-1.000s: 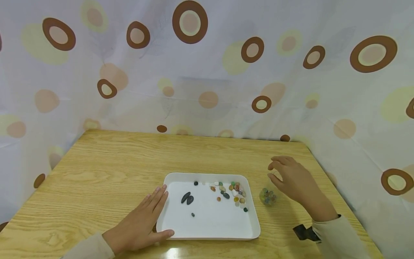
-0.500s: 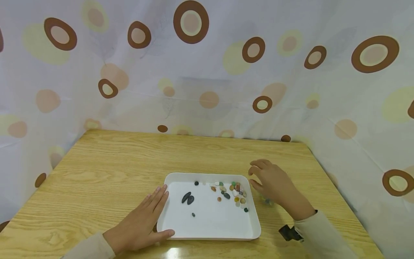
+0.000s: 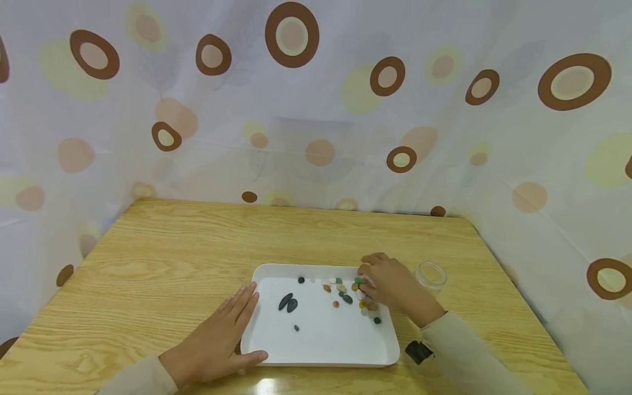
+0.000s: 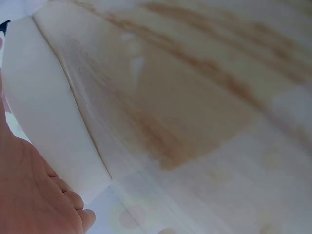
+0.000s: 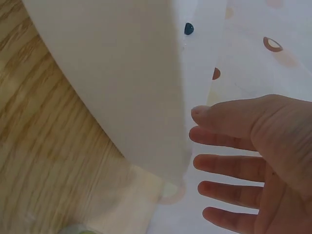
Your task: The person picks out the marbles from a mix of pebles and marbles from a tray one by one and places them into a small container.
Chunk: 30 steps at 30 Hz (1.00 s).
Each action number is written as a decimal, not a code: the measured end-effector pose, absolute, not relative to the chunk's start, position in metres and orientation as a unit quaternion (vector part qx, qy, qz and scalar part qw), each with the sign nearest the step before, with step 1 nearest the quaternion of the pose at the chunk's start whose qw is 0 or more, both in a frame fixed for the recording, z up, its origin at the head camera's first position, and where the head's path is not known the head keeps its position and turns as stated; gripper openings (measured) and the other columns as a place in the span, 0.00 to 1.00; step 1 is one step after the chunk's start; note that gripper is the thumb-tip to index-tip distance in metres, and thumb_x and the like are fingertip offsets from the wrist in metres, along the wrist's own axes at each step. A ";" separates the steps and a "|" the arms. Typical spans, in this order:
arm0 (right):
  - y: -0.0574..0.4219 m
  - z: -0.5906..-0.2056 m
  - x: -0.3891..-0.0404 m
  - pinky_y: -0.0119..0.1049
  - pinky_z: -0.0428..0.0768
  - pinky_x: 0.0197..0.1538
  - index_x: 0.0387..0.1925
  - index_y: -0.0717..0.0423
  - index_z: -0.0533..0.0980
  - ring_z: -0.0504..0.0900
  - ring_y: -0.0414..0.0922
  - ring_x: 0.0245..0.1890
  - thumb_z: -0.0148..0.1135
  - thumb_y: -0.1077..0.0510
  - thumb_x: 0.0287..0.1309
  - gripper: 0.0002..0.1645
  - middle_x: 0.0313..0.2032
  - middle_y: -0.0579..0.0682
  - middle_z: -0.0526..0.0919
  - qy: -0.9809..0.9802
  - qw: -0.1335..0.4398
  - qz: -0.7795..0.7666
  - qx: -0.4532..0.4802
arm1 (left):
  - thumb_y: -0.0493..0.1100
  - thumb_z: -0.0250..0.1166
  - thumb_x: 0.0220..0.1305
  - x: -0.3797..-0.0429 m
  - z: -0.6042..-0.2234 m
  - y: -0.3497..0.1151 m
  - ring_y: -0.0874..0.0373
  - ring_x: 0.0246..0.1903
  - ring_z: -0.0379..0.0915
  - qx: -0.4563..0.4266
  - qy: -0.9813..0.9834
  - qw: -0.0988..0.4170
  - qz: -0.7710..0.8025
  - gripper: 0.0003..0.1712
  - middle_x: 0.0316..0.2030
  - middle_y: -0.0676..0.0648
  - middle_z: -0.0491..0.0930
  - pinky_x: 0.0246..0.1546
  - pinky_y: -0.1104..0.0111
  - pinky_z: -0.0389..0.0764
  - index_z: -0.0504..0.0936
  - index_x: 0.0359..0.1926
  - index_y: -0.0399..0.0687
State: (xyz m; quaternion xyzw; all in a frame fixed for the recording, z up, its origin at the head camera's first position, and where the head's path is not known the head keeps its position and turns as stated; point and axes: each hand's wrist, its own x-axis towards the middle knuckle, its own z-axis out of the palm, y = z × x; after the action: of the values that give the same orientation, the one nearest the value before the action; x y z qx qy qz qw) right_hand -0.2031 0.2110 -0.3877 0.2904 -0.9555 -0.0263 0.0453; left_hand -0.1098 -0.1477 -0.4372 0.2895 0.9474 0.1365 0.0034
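A white tray lies on the table with several pebbles in it. My left hand rests along its left rim with fingers straight; in the left wrist view the palm lies by the tray's outer wall. My right hand reaches over the back right corner, its fingertips at a cluster of coloured pebbles, some of which it hides. Gently bent, spaced fingers show in the right wrist view, holding nothing visible. Dark pebbles lie at the tray's left.
A clear round jar stands right of the tray, partly hidden by my right wrist. The wooden table extends back to a patterned cloth. A black strap piece hangs at the right sleeve.
My right hand has moved left and down, from above the jar to the pebbles in the tray's back right corner. The jar's rim now shows behind the wrist. My left hand stays put.
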 end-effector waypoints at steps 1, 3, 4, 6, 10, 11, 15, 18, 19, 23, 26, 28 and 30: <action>0.211 -0.390 -0.204 0.52 0.80 0.47 0.42 0.53 0.83 0.74 0.59 0.56 0.68 0.53 0.56 0.13 0.54 0.58 0.78 -0.956 0.042 -0.027 0.290 | 0.78 0.45 0.60 -0.110 -0.438 -0.148 0.45 0.73 0.41 0.290 0.947 0.002 0.136 0.59 0.75 0.40 0.42 0.70 0.51 0.53 0.49 0.74 0.36; 0.210 -0.393 -0.206 0.52 0.80 0.47 0.42 0.53 0.83 0.75 0.59 0.55 0.68 0.54 0.56 0.13 0.54 0.58 0.79 -0.956 0.038 -0.031 0.290 | 0.78 0.45 0.60 -0.110 -0.438 -0.148 0.45 0.73 0.41 0.290 0.947 0.000 0.135 0.59 0.75 0.40 0.42 0.70 0.52 0.53 0.49 0.74 0.36; 0.209 -0.395 -0.207 0.52 0.81 0.46 0.41 0.53 0.83 0.75 0.59 0.55 0.68 0.54 0.56 0.12 0.53 0.58 0.79 -0.955 0.039 -0.031 0.292 | 0.78 0.45 0.60 -0.110 -0.438 -0.148 0.45 0.73 0.41 0.290 0.948 -0.002 0.135 0.59 0.75 0.41 0.42 0.70 0.52 0.53 0.49 0.74 0.36; 0.209 -0.398 -0.208 0.51 0.81 0.45 0.40 0.53 0.83 0.76 0.59 0.54 0.68 0.55 0.55 0.10 0.52 0.58 0.80 -0.955 0.037 -0.028 0.293 | 0.78 0.45 0.60 -0.110 -0.439 -0.148 0.45 0.73 0.42 0.289 0.948 -0.005 0.133 0.59 0.75 0.41 0.42 0.70 0.52 0.53 0.49 0.74 0.36; 0.208 -0.403 -0.210 0.51 0.81 0.45 0.37 0.53 0.83 0.76 0.59 0.53 0.68 0.56 0.55 0.08 0.51 0.58 0.80 -0.955 0.034 -0.023 0.292 | 0.78 0.45 0.60 -0.109 -0.439 -0.147 0.46 0.73 0.42 0.288 0.949 -0.008 0.131 0.59 0.75 0.41 0.42 0.70 0.52 0.54 0.50 0.74 0.36; 0.208 -0.403 -0.211 0.51 0.81 0.45 0.37 0.53 0.83 0.76 0.59 0.53 0.68 0.56 0.55 0.08 0.51 0.58 0.80 -0.956 0.033 -0.022 0.292 | 0.78 0.45 0.60 -0.109 -0.439 -0.147 0.46 0.73 0.42 0.289 0.948 -0.008 0.131 0.59 0.75 0.41 0.42 0.70 0.52 0.54 0.50 0.74 0.36; 0.207 -0.406 -0.212 0.50 0.81 0.44 0.35 0.52 0.83 0.77 0.57 0.52 0.68 0.57 0.55 0.06 0.49 0.55 0.81 -0.958 0.032 -0.018 0.285 | 0.77 0.45 0.60 -0.110 -0.439 -0.148 0.45 0.73 0.42 0.290 0.948 -0.008 0.132 0.58 0.75 0.40 0.42 0.70 0.52 0.53 0.50 0.73 0.36; 0.206 -0.408 -0.213 0.48 0.81 0.42 0.34 0.52 0.83 0.78 0.56 0.50 0.68 0.57 0.54 0.04 0.46 0.53 0.82 -0.959 0.032 -0.015 0.281 | 0.77 0.45 0.60 -0.109 -0.439 -0.148 0.45 0.73 0.42 0.292 0.948 -0.010 0.130 0.58 0.75 0.40 0.43 0.70 0.52 0.54 0.50 0.73 0.35; 0.206 -0.409 -0.214 0.48 0.81 0.41 0.33 0.51 0.82 0.78 0.56 0.50 0.68 0.57 0.54 0.04 0.45 0.52 0.82 -0.959 0.033 -0.014 0.281 | 0.77 0.45 0.60 -0.109 -0.439 -0.148 0.45 0.73 0.42 0.292 0.947 -0.011 0.129 0.58 0.75 0.40 0.43 0.70 0.52 0.54 0.50 0.73 0.35; 0.204 -0.411 -0.215 0.46 0.81 0.40 0.32 0.52 0.81 0.79 0.55 0.48 0.69 0.58 0.53 0.04 0.43 0.51 0.83 -0.959 0.035 -0.012 0.280 | 0.77 0.45 0.60 -0.109 -0.439 -0.148 0.45 0.73 0.42 0.293 0.947 -0.011 0.130 0.58 0.75 0.39 0.43 0.69 0.51 0.54 0.50 0.73 0.35; 0.202 -0.413 -0.215 0.44 0.81 0.38 0.31 0.52 0.80 0.79 0.54 0.46 0.70 0.59 0.52 0.05 0.40 0.50 0.83 -0.959 0.039 -0.010 0.281 | 0.77 0.46 0.60 -0.109 -0.438 -0.147 0.45 0.73 0.42 0.292 0.947 -0.007 0.132 0.58 0.75 0.39 0.43 0.70 0.52 0.54 0.50 0.73 0.35; 0.201 -0.412 -0.215 0.43 0.81 0.37 0.31 0.52 0.79 0.80 0.53 0.45 0.70 0.59 0.52 0.06 0.39 0.50 0.82 -0.959 0.041 -0.008 0.281 | 0.76 0.47 0.60 -0.109 -0.438 -0.147 0.45 0.73 0.42 0.291 0.947 -0.006 0.133 0.58 0.75 0.39 0.43 0.70 0.52 0.53 0.50 0.73 0.35; 0.200 -0.413 -0.215 0.42 0.81 0.37 0.30 0.52 0.79 0.80 0.52 0.44 0.70 0.59 0.52 0.06 0.38 0.49 0.82 -0.959 0.041 -0.007 0.281 | 0.76 0.47 0.60 -0.109 -0.438 -0.148 0.45 0.73 0.42 0.291 0.947 -0.006 0.134 0.58 0.75 0.40 0.42 0.70 0.52 0.53 0.50 0.73 0.35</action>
State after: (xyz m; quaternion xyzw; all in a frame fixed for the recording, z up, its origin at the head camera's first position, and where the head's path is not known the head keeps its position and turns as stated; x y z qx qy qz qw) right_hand -0.2148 0.2002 -0.4125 0.2812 -0.9588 -0.0066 0.0408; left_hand -0.1094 -0.1475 -0.4380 0.2909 0.9474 0.1336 -0.0055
